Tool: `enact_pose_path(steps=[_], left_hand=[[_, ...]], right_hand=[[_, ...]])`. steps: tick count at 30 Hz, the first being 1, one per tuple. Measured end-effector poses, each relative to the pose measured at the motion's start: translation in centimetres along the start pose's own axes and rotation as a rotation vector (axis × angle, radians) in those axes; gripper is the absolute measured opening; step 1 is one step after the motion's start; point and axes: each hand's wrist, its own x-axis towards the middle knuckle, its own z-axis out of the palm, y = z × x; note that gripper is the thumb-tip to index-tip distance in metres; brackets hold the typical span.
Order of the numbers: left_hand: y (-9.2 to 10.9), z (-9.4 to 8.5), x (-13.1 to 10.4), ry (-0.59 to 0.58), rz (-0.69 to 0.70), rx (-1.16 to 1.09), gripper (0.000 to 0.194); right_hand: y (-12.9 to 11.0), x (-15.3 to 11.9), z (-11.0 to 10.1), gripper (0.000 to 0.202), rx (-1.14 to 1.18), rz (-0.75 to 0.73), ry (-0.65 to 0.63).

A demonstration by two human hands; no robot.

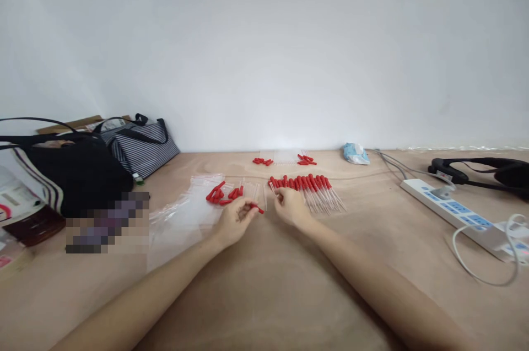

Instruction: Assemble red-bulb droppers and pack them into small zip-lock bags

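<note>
My left hand (235,221) is closed on a red rubber bulb (258,208), pinched at its fingertips. Across from it, my right hand (291,206) pinches a thin clear tube (271,187), its upper end showing past the fingers. Beside my right hand lies a row of droppers (317,188), clear pipettes with red bulbs on their far ends. Loose red bulbs (215,194) rest on clear plastic bags (185,213) just beyond my left hand. Several loose clear tubes (253,190) lie between the two hands.
Farther back are more red bulbs (306,160) and clear tubes (285,157). A blue-and-white packet (356,154) sits near the wall. On the right are a power strip (450,208) with cables and a black headset (475,172). Bags (86,174) and a bottle (28,219) stand left.
</note>
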Motion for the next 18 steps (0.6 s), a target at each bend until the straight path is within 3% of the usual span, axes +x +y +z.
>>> enact_pose_path(steps=[2, 5, 9, 18], left_hand=[[0.3, 0.2, -1.3, -0.117, -0.034, -0.012, 0.012], [0.8, 0.1, -2.2, -0.185, 0.007, 0.162, 0.009], [1.1, 0.2, -2.1, -0.191, 0.067, 0.295, 0.019], [1.7, 1.1, -2.4, -0.17, 0.093, 0.313, 0.013]], right_hand=[[1.9, -1.9, -0.6, 0.019, 0.043, -0.259, 0.076], [4.4, -4.3, -0.9, 0.021, 0.075, -0.43, 0.145], [5.6, -5.8, -0.8, 0.022, 0.083, -0.483, 0.128], [4.3, -6.5, -0.9, 0.023, 0.08, -0.555, 0.108]])
